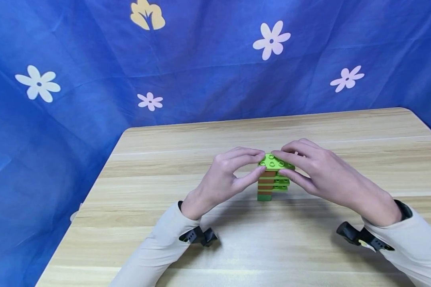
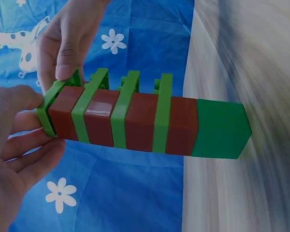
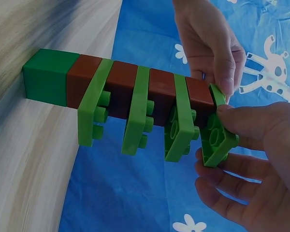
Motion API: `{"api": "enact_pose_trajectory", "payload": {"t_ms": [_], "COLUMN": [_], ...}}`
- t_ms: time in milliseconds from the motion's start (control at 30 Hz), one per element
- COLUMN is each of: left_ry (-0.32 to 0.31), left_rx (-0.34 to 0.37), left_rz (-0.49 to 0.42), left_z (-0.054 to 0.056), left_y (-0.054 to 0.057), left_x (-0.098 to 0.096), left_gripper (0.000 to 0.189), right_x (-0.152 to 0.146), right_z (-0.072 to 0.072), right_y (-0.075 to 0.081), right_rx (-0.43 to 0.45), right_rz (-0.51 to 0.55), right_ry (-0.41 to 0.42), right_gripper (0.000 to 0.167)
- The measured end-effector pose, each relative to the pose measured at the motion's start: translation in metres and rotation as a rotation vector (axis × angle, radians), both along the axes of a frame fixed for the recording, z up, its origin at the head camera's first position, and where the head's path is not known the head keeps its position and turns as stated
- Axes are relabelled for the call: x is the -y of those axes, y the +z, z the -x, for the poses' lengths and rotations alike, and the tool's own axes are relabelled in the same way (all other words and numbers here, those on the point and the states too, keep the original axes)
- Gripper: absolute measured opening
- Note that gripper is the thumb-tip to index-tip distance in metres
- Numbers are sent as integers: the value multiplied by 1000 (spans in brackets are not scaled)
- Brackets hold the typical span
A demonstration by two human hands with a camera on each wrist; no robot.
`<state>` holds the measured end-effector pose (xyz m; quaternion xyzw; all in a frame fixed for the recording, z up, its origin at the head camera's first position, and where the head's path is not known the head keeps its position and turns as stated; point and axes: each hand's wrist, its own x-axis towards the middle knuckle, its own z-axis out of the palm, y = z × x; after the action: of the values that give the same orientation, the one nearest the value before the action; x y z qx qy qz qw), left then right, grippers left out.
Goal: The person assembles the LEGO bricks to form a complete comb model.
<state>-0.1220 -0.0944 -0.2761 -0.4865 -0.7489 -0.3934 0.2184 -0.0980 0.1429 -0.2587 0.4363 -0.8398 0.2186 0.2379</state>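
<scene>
A tower of toy building bricks stands upright on the wooden table (image 1: 129, 223). Its foot is a dark green brick (image 2: 221, 129), and above that brown bricks (image 2: 139, 116) alternate with thin light green plates. The lower plates (image 3: 137, 113) jut out to the right side, their studs showing. On top lies a light green studded plate (image 1: 271, 164), which also overhangs to the right. My left hand (image 1: 228, 169) pinches this top plate at its left end, thumb on the near side and fingers beyond. Thumb and fingers of my right hand (image 1: 319, 171) grip its overhanging right end.
Behind the table hangs a blue cloth (image 1: 208, 59) with white flowers. Each wrist bears a black camera on a strap, the left camera (image 1: 210, 237) and the right camera (image 1: 346, 233) both low over the tabletop.
</scene>
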Motion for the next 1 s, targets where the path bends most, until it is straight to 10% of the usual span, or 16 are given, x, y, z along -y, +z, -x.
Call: {"api": "enact_pose_trajectory", "payload": {"t_ms": [1000], "left_ry": [23], "left_rx": [49], "left_rz": [-90], "left_z": [-2], "left_y": [-12], "left_x": [-3], "left_gripper": [20], "right_x": [3], "right_z": [-2], "right_y": [-5], "right_rx": [-10], "right_rz": [16], "right_ry": [-31], "right_gripper": [55]}}
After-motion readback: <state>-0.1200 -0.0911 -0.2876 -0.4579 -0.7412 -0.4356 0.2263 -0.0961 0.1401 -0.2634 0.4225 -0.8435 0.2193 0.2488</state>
